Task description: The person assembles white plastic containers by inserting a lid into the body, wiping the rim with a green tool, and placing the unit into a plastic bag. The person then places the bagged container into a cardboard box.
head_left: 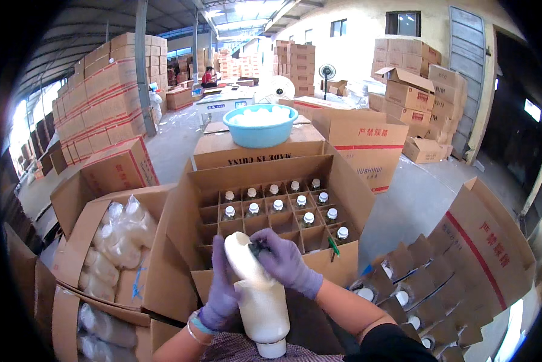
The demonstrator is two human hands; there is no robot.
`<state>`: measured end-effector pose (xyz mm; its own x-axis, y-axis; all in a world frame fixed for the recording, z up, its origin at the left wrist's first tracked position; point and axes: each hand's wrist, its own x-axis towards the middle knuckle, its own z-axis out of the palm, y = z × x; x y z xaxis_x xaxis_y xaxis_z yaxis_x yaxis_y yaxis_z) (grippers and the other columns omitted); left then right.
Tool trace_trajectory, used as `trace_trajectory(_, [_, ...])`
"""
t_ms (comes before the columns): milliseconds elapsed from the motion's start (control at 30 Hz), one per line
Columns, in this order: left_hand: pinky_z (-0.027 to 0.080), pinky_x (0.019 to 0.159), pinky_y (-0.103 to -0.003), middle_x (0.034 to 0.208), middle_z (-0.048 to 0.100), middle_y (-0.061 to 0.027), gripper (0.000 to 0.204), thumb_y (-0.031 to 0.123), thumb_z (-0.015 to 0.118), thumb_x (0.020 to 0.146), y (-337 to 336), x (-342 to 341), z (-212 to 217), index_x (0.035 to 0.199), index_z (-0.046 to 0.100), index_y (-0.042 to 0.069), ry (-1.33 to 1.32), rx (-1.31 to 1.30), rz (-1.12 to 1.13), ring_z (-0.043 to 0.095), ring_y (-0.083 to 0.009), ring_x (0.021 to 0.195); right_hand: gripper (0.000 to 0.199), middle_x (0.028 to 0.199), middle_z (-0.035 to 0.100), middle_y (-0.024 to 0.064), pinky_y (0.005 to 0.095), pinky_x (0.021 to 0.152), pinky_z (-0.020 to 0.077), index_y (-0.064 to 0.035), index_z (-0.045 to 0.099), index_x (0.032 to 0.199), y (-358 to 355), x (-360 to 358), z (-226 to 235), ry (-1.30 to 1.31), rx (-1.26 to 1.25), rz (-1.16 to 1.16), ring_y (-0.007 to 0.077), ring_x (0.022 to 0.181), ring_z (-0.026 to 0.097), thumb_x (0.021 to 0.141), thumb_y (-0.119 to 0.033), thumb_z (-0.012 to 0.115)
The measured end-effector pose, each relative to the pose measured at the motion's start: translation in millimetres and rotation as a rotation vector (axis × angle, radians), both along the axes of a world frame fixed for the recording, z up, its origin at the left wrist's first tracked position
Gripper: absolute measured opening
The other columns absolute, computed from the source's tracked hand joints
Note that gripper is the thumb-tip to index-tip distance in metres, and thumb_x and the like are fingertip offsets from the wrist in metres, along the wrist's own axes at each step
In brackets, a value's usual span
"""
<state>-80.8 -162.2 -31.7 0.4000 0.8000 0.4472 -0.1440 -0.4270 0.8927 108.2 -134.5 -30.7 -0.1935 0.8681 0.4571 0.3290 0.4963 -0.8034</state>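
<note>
Both my hands wear purple gloves and are close together over my lap. My left hand (223,295) grips the side of a cream-white hollow plastic shell (239,247), tilted with its open end up. My right hand (289,262) is closed at the shell's right side, around a small dark piece (259,248) that I cannot make out. Just below, a white plastic bottle (264,317) rests upside down against my lap, its cap end lowest. In front stands an open carton (349,199) with cardboard dividers; several white-capped clear bottles (277,206) sit in its compartments.
A green tool (334,246) sticks up at the carton's near right edge. Beyond the carton is a blue basin (260,134) of white pieces. On the left, an open box holds bagged white bottles (123,235); another divided carton (428,283) stands right. Stacked boxes (102,90) rise behind.
</note>
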Motion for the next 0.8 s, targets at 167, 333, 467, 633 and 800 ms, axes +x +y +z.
trace_trajectory(167, [0.035, 0.118, -0.045, 0.153, 0.041, -0.0191, 0.087, 0.047, 0.076, 0.085, 2.4, 4.2, 2.4, 0.152, 0.037, 0.006, 0.052, 0.058, 0.075, 0.041, -0.0359, 0.141, 0.044, 0.116, 0.066, 0.0172, 0.0398, 0.088, 0.0550, -0.0092, 0.053, 0.130, 0.5, -7.7, -25.1, -0.181, 0.111, -0.075, 0.0322, 0.104, 0.067, 0.091, -0.025, 0.066])
trace_trajectory(333, [0.028, 0.119, -0.056, 0.149, 0.043, -0.0196, 0.074, 0.046, 0.084, 0.076, 9.7, 16.8, -15.1, 0.129, 0.056, 0.003, 0.325, 0.602, 0.361, 0.036, -0.0461, 0.140, 0.041, 0.132, 0.056, 0.0178, 0.0385, 0.090, 0.0536, -0.0071, 0.049, 0.137, 1.0, 15.0, -26.1, -0.229, 0.263, 0.054, 0.0311, 0.107, 0.064, 0.097, -0.009, 0.054])
trace_trajectory(467, [0.026, 0.120, -0.055, 0.148, 0.044, -0.0216, 0.076, 0.052, 0.077, 0.082, 7.9, 10.3, -3.5, 0.134, 0.055, 0.001, 0.550, 0.690, 0.409, 0.036, -0.0465, 0.140, 0.051, 0.129, 0.058, 0.0219, 0.0392, 0.084, 0.0584, -0.0064, 0.045, 0.141, -21.1, -7.0, 14.5, -0.461, -0.083, -0.097, 0.0328, 0.103, 0.068, 0.093, -0.011, 0.061])
trace_trajectory(633, [0.026, 0.120, -0.052, 0.150, 0.040, -0.0254, 0.089, 0.051, 0.080, 0.080, 10.2, 14.5, 12.9, 0.145, 0.046, 0.000, 0.585, 0.753, 0.373, 0.034, -0.0449, 0.142, 0.058, 0.141, 0.057, 0.0141, 0.0346, 0.110, 0.0453, -0.0112, 0.042, 0.150, 39.5, 23.3, -63.5, -0.018, 0.164, 0.248, 0.0250, 0.132, 0.054, 0.096, -0.018, 0.061])
trace_trajectory(800, [0.034, 0.116, -0.048, 0.145, 0.048, -0.0218, 0.086, 0.040, 0.080, 0.081, 15.7, 5.0, -7.8, 0.148, 0.039, 0.005, 0.204, 0.247, 0.294, 0.045, -0.0402, 0.136, 0.055, 0.130, 0.063, 0.0171, 0.0382, 0.103, 0.0489, -0.0064, 0.039, 0.149, -0.5, -11.6, 4.4, -0.236, -0.188, -0.068, 0.0241, 0.121, 0.062, 0.098, -0.017, 0.054])
